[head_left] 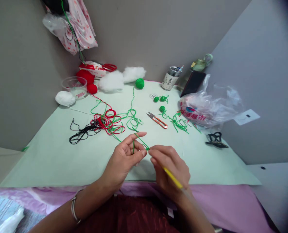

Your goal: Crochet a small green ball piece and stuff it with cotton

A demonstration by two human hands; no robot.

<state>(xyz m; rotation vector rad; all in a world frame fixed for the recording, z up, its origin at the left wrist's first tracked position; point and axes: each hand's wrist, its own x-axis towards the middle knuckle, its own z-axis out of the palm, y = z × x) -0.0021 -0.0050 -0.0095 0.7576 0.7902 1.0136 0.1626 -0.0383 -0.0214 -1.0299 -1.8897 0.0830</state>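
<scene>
The small green yarn piece point(147, 149) sits just below and right of the frame's centre, between the two hands, at the thumb tip of the left hand point(128, 153) and just beside the fingertips of the right hand point(171, 166). The left hand pinches it, with one green strand point(133, 146) over its raised forefinger; the right hand grips one yellow-handled tool point(172, 177), whose tip is hidden. Beyond them on the table point(68, 166), one green yarn ball point(140, 83) lies at upper centre, and three little green balls point(162, 109) lie right of it. At upper left are two red balls point(92, 88), one larger, one white ball point(65, 98) beside one clear tub point(81, 92), and two white fluffy clumps point(111, 81). One pair of orange snips point(162, 123) lies near the middle, one pair of red-handled scissors point(109, 67) farther back. One black hair clip point(216, 142) lies at right, below one plastic bag point(207, 106); one black yarn bundle point(84, 133) lies left of centre. The loose green snippets point(179, 124) overlap too much to count.
</scene>
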